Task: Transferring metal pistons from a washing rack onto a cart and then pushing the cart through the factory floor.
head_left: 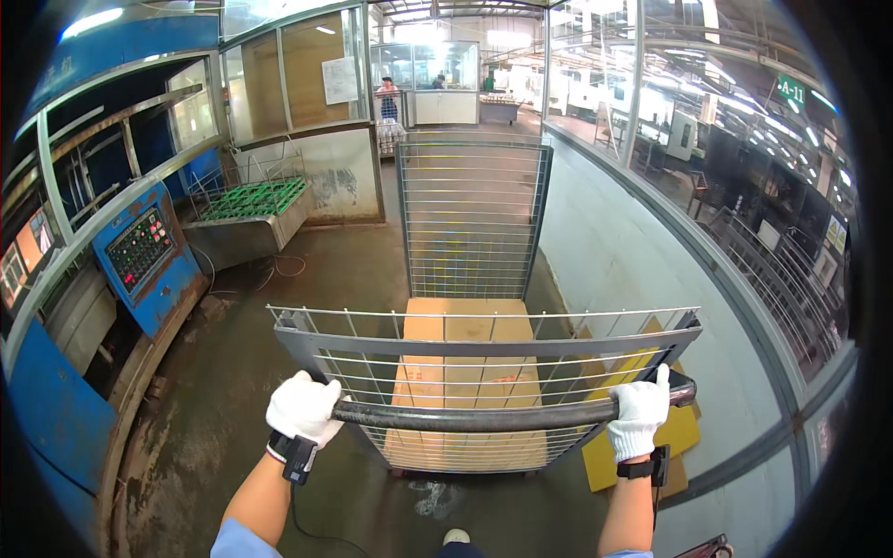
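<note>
My left hand (304, 409), in a white glove, is wrapped round the left part of a dark push handle (474, 417). Near the handle's other end, my right hand (640, 414), also gloved in white, closes round it. The handle belongs to a cart whose near wire-mesh panel (493, 349) leans toward me. A taller mesh panel (474, 219) stands upright at the cart's far end. Between the two, brown cardboard (470, 324) covers the bed; the near mesh partly hides it. A dark strap with a small device sits on each of my wrists.
At left stands a blue machine with a control panel (141, 246); a metal basin (270, 232) beyond it holds green racks (253, 199). A low white wall (605, 209) with windows runs along the right. Yellow boards (684, 437) lie beside the cart. Far ahead stands a person (389, 98).
</note>
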Demonstrator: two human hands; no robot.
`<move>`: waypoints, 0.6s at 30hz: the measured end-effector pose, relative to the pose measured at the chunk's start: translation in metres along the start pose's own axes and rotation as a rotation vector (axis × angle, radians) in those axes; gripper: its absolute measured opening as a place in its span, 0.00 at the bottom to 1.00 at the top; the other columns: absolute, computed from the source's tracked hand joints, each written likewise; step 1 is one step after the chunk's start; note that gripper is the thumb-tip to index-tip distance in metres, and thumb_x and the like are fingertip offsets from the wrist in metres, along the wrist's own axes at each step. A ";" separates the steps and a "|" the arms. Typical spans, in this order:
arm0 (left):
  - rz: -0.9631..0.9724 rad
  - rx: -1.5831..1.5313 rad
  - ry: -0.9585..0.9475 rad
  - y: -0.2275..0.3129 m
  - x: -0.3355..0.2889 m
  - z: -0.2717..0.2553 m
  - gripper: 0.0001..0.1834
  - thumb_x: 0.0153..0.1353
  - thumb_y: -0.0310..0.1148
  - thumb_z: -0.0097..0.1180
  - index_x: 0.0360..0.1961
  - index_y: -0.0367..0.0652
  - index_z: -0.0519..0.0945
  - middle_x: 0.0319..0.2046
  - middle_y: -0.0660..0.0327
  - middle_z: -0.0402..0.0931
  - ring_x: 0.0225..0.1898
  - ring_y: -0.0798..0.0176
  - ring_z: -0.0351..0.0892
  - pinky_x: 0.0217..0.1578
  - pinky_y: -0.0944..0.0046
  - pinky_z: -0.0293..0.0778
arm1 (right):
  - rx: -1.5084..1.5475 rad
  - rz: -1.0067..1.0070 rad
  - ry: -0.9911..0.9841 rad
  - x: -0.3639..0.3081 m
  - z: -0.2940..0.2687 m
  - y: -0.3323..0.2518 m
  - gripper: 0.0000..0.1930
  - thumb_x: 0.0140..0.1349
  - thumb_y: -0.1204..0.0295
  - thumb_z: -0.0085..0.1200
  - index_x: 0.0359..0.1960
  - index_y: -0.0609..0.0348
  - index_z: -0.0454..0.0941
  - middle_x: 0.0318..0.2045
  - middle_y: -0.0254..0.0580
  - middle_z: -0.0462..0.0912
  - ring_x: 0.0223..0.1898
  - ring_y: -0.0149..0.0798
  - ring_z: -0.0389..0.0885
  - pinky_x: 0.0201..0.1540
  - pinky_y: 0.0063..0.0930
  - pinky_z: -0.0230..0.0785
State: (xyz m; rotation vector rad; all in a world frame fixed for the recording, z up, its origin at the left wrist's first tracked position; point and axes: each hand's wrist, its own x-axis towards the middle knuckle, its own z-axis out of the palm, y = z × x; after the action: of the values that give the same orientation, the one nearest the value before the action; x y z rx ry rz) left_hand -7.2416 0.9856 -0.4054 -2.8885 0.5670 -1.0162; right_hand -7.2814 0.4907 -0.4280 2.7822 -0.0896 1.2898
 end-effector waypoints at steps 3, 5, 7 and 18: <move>-0.024 0.004 -0.372 -0.013 0.045 0.038 0.15 0.45 0.42 0.71 0.32 0.53 0.81 0.26 0.62 0.81 0.35 0.53 0.82 0.36 0.50 0.79 | 0.003 -0.021 -0.088 0.040 0.051 0.014 0.02 0.43 0.72 0.66 0.21 0.50 0.86 0.19 0.40 0.81 0.28 0.45 0.82 0.73 0.57 0.59; -0.009 0.000 -0.467 -0.019 0.083 0.054 0.15 0.48 0.43 0.71 0.36 0.54 0.82 0.29 0.60 0.82 0.37 0.53 0.83 0.38 0.51 0.80 | -0.014 -0.012 -0.144 0.068 0.086 0.021 0.02 0.43 0.72 0.66 0.21 0.50 0.86 0.20 0.41 0.82 0.29 0.47 0.82 0.73 0.54 0.59; -0.032 0.021 -0.489 -0.021 0.121 0.079 0.16 0.50 0.45 0.71 0.38 0.54 0.82 0.32 0.60 0.83 0.38 0.53 0.84 0.40 0.51 0.80 | -0.010 -0.016 -0.103 0.094 0.118 0.029 0.04 0.41 0.72 0.67 0.23 0.51 0.86 0.20 0.43 0.82 0.31 0.48 0.82 0.73 0.53 0.60; -0.047 -0.015 -0.352 -0.096 0.289 0.228 0.09 0.50 0.42 0.67 0.32 0.57 0.84 0.28 0.61 0.82 0.36 0.53 0.84 0.38 0.51 0.79 | 0.031 -0.124 -0.068 0.235 0.298 0.033 0.11 0.37 0.77 0.64 0.26 0.48 0.84 0.27 0.41 0.83 0.42 0.53 0.82 0.65 0.50 0.68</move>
State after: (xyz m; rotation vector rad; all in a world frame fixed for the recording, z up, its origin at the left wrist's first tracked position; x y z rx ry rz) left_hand -6.8629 0.9534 -0.3979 -3.0025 0.4858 -0.4853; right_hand -6.9057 0.4257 -0.4391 2.8071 0.0993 1.1788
